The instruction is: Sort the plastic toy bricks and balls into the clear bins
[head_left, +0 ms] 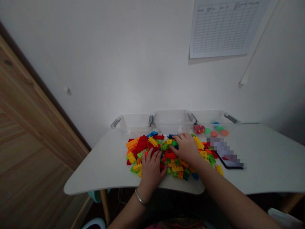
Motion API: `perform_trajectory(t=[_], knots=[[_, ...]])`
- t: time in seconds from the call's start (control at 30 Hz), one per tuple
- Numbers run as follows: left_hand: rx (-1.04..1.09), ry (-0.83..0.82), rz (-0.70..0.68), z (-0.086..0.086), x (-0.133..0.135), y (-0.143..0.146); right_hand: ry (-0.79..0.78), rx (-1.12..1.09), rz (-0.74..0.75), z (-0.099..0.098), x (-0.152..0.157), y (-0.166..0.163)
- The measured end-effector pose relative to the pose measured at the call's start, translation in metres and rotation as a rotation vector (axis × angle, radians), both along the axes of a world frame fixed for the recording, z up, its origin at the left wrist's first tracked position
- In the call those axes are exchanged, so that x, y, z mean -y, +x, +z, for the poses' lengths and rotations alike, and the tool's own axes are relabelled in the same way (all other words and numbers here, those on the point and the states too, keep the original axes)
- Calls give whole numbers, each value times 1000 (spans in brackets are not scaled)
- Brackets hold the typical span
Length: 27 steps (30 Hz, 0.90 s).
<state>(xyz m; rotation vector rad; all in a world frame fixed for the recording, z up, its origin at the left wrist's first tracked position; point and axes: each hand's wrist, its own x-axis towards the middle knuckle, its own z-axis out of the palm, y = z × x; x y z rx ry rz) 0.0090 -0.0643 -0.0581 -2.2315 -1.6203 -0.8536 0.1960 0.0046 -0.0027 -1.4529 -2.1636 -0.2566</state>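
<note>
A heap of bright plastic building bricks [152, 148], red, yellow, orange, green and blue, lies on the white table [107, 165]. My left hand [151, 168] rests palm down on the near side of the heap, fingers stretched over the bricks. My right hand [187, 148] lies on top of the heap further back, fingers curved forward over green and blue pieces. Whether either hand grips a brick is hidden under the palms. A silver bangle [140, 197] circles my left wrist.
Three clear plastic bins [172, 119] with grey handles stand in a row against the wall behind the heap. Round coloured pieces [214, 132] lie by the right bin. A dark phone [230, 162] lies to the right of the bricks. A wooden panel [28, 133] stands left.
</note>
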Motion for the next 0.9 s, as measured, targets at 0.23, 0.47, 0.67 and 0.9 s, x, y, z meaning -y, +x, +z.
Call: perform_trajectory(t=[0.23,0.47,0.67,0.9], knots=[[1,8,-1,-1,-1,0,37,139,-3,-12,1,-6],[14,1,-7,1,0,0,38,162,-41,-23,-6,-4],[36,-10,-15,1,0,0,34,122,-38,-28,-10,-3],[20,-11,-9,2,0,0,20,89,-57,-30,-15,-3]])
